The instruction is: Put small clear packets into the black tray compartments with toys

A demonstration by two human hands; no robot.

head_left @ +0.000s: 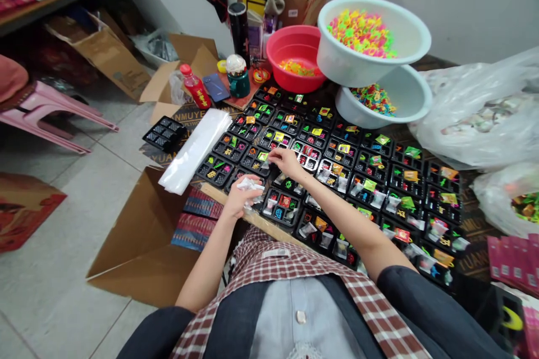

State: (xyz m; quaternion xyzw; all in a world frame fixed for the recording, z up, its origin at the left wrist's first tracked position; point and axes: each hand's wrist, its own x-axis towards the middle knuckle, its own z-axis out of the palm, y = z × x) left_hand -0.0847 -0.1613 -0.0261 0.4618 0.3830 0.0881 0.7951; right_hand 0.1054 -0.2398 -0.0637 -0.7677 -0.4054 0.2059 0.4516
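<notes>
Our left grip (pixel 241 201) is curled closed around a loose bunch of small clear-wrapped packets (pixel 251 186), held just above the near edge of the worktop (pixel 474 219). Our right grip (pixel 288 164) reaches further in, with thumb and fingertips drawn nearly together at the side of a black tray (pixel 252 165); we cannot tell whether something is pinched between them. In that tray, next to our fingertips, lies a yellow-green sachet (pixel 261 156).

Around both hands, compartmented black trays stand side by side in rows, holding small coloured pieces and bright sachets. Many of the nearer ones also hold clear-wrapped packets like those in our left grip. A pale wooden strip (pixel 273 229) runs along the near edge, below our hands.

Left of the rows we have a stack of clear plastic sleeves (pixel 196 151), with another black tray (pixel 165 133) beside it. Beyond them stand a red bottle (pixel 196 87), a phone (pixel 216 88) and a dark green mug (pixel 239 85). At the far side sit a red basin (pixel 280 47) and two pale blue basins, the upper one (pixel 370 67) overlapping the lower (pixel 415 95), all with colourful small pieces inside.
</notes>
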